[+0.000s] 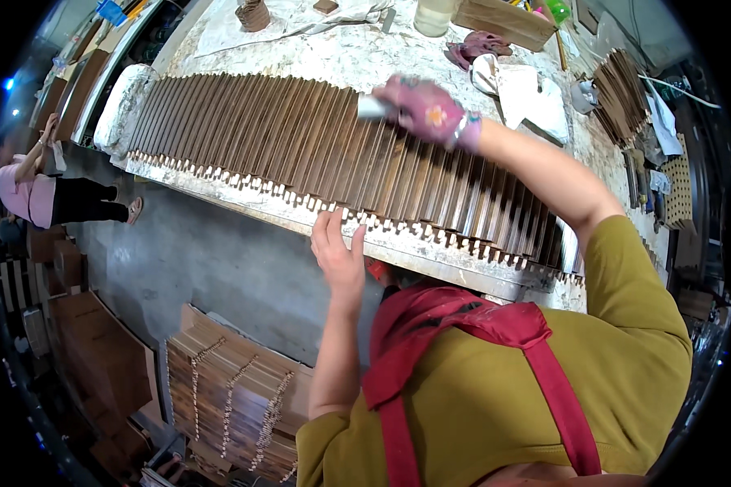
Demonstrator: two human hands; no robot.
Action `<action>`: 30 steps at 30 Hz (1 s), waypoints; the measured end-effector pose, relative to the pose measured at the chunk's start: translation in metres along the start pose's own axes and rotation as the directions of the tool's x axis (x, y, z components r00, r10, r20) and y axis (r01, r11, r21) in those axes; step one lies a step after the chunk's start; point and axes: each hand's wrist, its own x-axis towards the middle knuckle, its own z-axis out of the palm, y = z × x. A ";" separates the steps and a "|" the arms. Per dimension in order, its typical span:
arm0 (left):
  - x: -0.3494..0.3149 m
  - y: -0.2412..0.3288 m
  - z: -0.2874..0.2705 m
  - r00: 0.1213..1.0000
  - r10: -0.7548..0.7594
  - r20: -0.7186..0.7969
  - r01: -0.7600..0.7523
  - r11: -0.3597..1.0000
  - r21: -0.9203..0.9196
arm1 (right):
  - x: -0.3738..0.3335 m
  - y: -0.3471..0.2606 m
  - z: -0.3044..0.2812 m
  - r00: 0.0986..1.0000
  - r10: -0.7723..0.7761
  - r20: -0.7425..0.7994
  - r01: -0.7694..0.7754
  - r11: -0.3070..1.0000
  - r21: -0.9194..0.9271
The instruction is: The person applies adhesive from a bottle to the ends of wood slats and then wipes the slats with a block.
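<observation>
A long row of dark brown wooden slats (252,122) lies side by side across the worktable, their pale, tongue-like ends (268,187) pointing toward me. My right hand (430,112), in a purple patterned glove, is closed on a pale block (372,107) over the far part of the slats, near the middle of the row. Motion smears that hand a little, and the glove covers part of the block. Bare and with fingers spread, my left hand (339,253) rests its fingertips against the pale slat ends at the near edge.
A white wrapped bundle (124,105) sits at the row's left end. Behind the slats are a jar of liquid (433,16), a purple cloth (477,49) and a cardboard box (508,23). Stacked boards (235,390) stand low on the left. Another person (41,187) is at far left.
</observation>
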 end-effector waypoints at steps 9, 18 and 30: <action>0.001 -0.004 0.004 1.000 -0.013 -0.022 0.015 0.997 0.082 | -0.003 -0.029 0.000 0.998 0.002 0.059 -0.006 0.997 0.079; 0.002 0.000 0.002 1.000 -0.018 0.015 0.016 0.994 0.112 | 0.003 -0.058 0.010 0.931 -0.365 -0.032 0.362 0.902 0.235; 0.000 -0.003 0.004 1.000 0.023 0.001 -0.023 0.994 0.103 | -0.005 -0.073 0.002 0.930 -0.346 0.128 0.292 0.902 0.317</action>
